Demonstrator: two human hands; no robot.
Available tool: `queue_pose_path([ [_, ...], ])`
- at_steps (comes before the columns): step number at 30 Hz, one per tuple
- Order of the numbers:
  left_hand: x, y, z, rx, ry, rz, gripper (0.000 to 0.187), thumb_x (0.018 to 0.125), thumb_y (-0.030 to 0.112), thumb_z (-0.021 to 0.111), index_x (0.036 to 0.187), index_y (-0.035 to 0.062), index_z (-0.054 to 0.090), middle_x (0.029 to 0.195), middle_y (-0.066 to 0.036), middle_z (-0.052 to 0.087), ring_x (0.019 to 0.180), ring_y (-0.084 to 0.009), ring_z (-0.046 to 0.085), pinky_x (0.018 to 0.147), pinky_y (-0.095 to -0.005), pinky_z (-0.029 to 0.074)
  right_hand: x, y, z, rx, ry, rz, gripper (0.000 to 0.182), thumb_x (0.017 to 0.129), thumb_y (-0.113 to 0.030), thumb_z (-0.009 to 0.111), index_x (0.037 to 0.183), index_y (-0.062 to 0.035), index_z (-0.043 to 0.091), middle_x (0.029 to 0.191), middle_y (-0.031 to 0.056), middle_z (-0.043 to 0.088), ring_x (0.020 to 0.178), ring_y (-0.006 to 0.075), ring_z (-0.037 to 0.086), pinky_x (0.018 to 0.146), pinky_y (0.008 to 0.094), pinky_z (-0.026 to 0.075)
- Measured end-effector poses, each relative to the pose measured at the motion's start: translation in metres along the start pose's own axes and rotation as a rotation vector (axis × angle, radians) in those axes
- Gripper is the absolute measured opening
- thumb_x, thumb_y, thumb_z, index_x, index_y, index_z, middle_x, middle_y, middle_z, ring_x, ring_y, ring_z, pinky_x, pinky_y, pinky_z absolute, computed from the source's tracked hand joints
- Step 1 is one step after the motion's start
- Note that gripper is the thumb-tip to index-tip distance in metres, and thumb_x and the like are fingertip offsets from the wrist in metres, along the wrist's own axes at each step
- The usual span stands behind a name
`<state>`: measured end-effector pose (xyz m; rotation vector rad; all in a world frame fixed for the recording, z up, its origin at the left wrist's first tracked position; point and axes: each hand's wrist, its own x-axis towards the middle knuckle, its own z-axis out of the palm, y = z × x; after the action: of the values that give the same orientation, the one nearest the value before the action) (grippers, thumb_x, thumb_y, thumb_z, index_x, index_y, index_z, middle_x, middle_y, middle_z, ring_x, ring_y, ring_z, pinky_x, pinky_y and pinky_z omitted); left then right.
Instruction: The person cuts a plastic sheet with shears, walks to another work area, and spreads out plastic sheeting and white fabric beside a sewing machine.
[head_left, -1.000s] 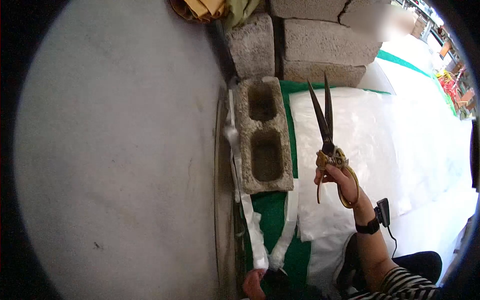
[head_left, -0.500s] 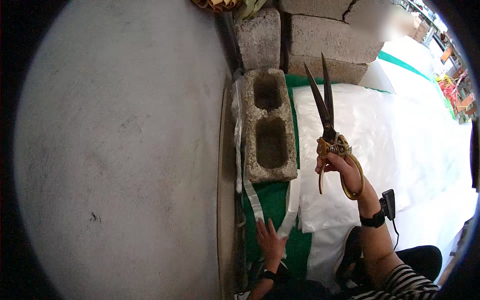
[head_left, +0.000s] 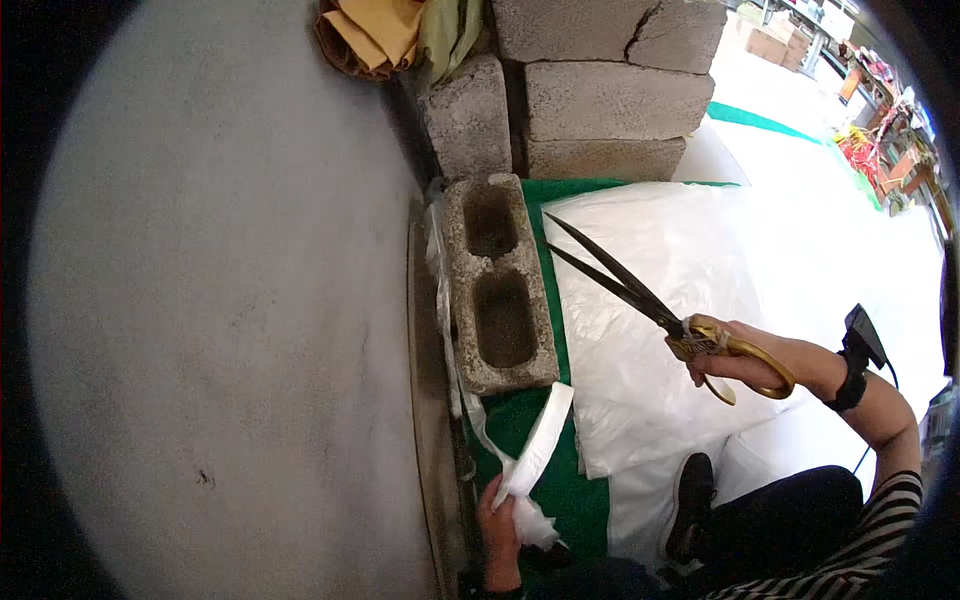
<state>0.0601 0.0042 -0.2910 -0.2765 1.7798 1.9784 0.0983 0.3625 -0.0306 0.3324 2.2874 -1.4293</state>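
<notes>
Notably, the right hand (head_left: 735,362) grips open scissors (head_left: 640,295) while the left hand (head_left: 500,525) pinches a white strip (head_left: 538,450); slack plastic could snag, skewing any cut.

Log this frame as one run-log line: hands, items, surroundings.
left hand: grips white strip | right hand: holds scissors, blades slightly apart | hollow concrete block on green mat | plastic sheet beside
</notes>
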Motion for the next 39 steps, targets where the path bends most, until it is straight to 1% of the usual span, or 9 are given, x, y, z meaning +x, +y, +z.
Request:
queue_pose_path([
  [4,-0.017,0.077,0.006,-0.055,0.051,-0.039,0.03,0.082,0.006,0.057,0.11,-0.003,0.055,0.077,-0.012,0.061,0.068,-0.021,0.059,0.063,-0.0323,0.046,-0.03,0.023,-0.009,0.074,0.116,0.001,0.029,0.093,-0.026,0.051,0.111,-0.0042,0.044,0.085,0.0071,0.057,0.083,0.0168,0.058,0.074,0.0307,0.048],
  [14,0.126,0.307,0.109,0.487,0.16,1.295,0.04,0.09,0.007,0.052,0.129,-0.0006,0.047,0.13,-0.017,0.05,0.122,-0.0296,0.046,0.104,-0.0405,0.034,-0.038,0.041,-0.015,0.311,0.185,-0.024,0.034,0.091,-0.028,0.056,0.112,-0.0031,0.047,0.089,0.0062,0.058,0.086,0.0148,0.055,0.077,0.0277,0.045],
  [18,0.206,0.329,0.149,0.788,0.001,0.995,0.066,0.088,0.022,0.06,0.142,0.002,0.027,0.145,-0.019,0.03,0.134,-0.0313,0.03,0.109,-0.039,0.027,-0.044,0.063,-0.015,0.339,0.257,-0.027,0.036,0.09,-0.028,0.057,0.115,-0.0053,0.045,0.09,0.0061,0.059,0.085,0.0159,0.056,0.076,0.0286,0.046],
  [19,0.207,0.329,0.151,0.984,0.024,0.632,0.076,0.087,0.025,0.062,0.145,0.0038,0.017,0.149,-0.017,0.022,0.137,-0.0305,0.023,0.111,-0.0397,0.022,-0.045,0.07,-0.017,0.271,0.272,-0.004,0.036,0.09,-0.028,0.057,0.116,-0.0059,0.045,0.09,0.0069,0.06,0.084,0.0166,0.056,0.076,0.0293,0.046],
  [20,0.209,0.318,0.152,1.069,0.032,0.708,0.07,0.088,0.023,0.06,0.143,0.0038,0.023,0.146,-0.017,0.028,0.134,-0.03,0.029,0.108,-0.0394,0.028,-0.045,0.076,-0.017,0.157,0.314,-0.007,0.035,0.092,-0.029,0.055,0.116,-0.007,0.043,0.081,0.0051,0.059,0.068,0.015,0.054,0.06,0.0285,0.045],
  [24,0.13,0.252,0.175,0.707,-0.268,0.637,0.031,0.092,0.014,0.056,0.12,0.0004,0.053,0.115,-0.014,0.057,0.106,-0.0223,0.056,0.089,-0.0335,0.045,-0.037,0.098,-0.025,0.187,0.338,0.006,0.031,0.093,-0.029,0.053,0.112,-0.0067,0.044,0.081,0.0052,0.058,0.07,0.0163,0.055,0.063,0.0301,0.046],
  [28,0.066,0.153,0.157,0.74,-0.914,-0.057,0.018,0.094,0.012,0.051,0.103,-0.0002,0.062,0.09,-0.008,0.065,0.08,-0.0151,0.063,0.073,-0.0272,0.051,-0.031,0.098,-0.025,0.235,0.224,0.088,0.029,0.092,-0.029,0.053,0.108,-0.0063,0.045,0.081,0.0067,0.058,0.073,0.0181,0.055,0.067,0.0313,0.046],
  [32,0.037,0.007,0.088,0.662,-0.587,-0.141,0.02,0.094,0.016,0.054,0.104,0.0005,0.061,0.092,-0.007,0.065,0.084,-0.0157,0.063,0.075,-0.0281,0.051,-0.032,0.105,-0.013,0.223,0.015,0.165,0.03,0.092,-0.03,0.052,0.109,-0.0056,0.044,0.084,0.0089,0.06,0.077,0.0196,0.058,0.069,0.0326,0.047],
  [39,-0.012,-0.064,0.084,0.241,-0.394,-0.427,0.029,0.091,0.017,0.06,0.114,0.0008,0.056,0.094,-0.003,0.063,0.085,-0.0135,0.059,0.074,-0.0272,0.048,-0.044,0.109,0.015,0.187,-0.297,0.298,0.028,0.095,-0.028,0.046,0.111,-0.0058,0.042,0.084,0.0079,0.059,0.079,0.0199,0.058,0.07,0.0335,0.047],
])
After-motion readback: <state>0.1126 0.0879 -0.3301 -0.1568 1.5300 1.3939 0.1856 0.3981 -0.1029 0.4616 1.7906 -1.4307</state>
